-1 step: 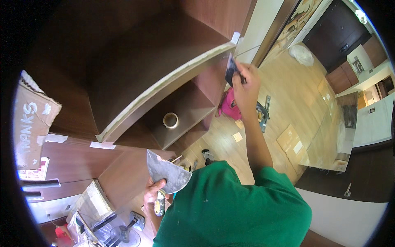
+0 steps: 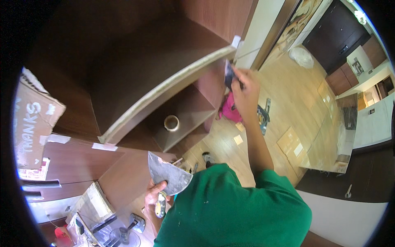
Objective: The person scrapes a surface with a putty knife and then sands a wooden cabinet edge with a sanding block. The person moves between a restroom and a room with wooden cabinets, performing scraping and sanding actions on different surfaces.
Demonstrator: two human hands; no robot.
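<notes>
My left hand (image 2: 153,194) grips a wide putty knife (image 2: 172,176) by its stained handle, low in front of my green shirt. Its broad blade is smeared grey, with a little pale paste near the upper edge. In my right hand (image 2: 247,92), raised with the arm outstretched, is a small dark scraper (image 2: 228,78), fingers pressed against its blade. The scraper sits just below the right end of the cabinet's curved shelf edge (image 2: 166,88), which carries a rough whitish coating. Whether the blade touches the edge, I cannot tell.
A tape roll (image 2: 171,122) rests on the lower shelf. White tape strips (image 2: 104,146) mark the curve's ends. Cardboard (image 2: 35,119) is taped at left. Beyond my right arm, a pink bag (image 2: 230,109) and flat cardboard (image 2: 292,144) lie on the floor. A fan (image 2: 124,235) stands lower left.
My right hand has shifted slightly left and down with the scraper, and its blade is turned a little more upright. The left hand keeps the putty knife almost still.
</notes>
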